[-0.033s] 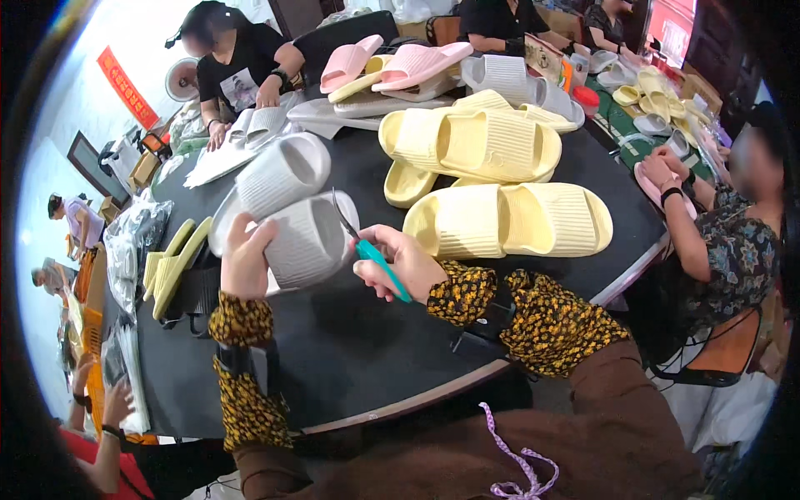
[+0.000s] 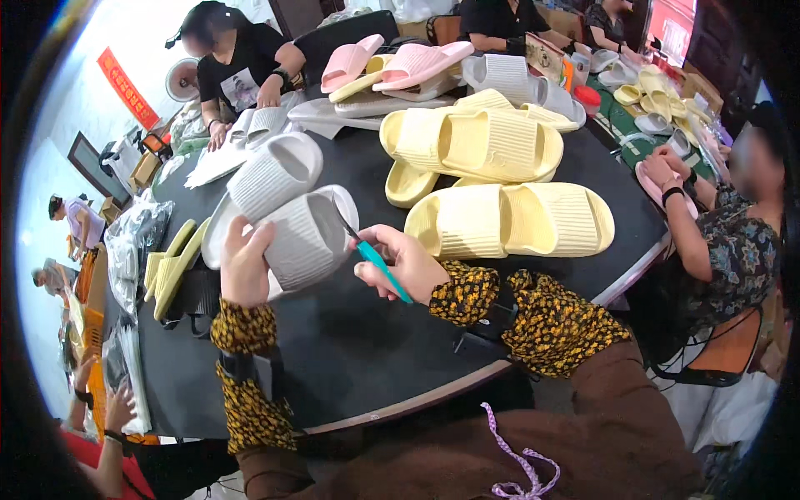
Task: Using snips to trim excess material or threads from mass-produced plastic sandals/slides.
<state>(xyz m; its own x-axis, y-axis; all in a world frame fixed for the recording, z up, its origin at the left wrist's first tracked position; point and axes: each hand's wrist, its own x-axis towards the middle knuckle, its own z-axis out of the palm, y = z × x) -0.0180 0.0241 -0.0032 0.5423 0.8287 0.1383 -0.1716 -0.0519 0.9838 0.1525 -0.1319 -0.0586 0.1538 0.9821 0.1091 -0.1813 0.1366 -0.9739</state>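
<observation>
While the left hand (image 2: 246, 262) is closed around the near edge of the white ribbed foam slide sandal (image 2: 304, 237) on the black round table (image 2: 358, 350), the right hand (image 2: 408, 265), clenched on the teal-handled trimming blade (image 2: 371, 254), appears mid-trim at the strap edge, which calls for steady guidance.

A ribbed pale grey slipper (image 2: 304, 237) lies tilted on the black desk (image 2: 358, 350); at its three o'clock, a teal-handled cutting tool (image 2: 377, 260) touches its edge.
</observation>
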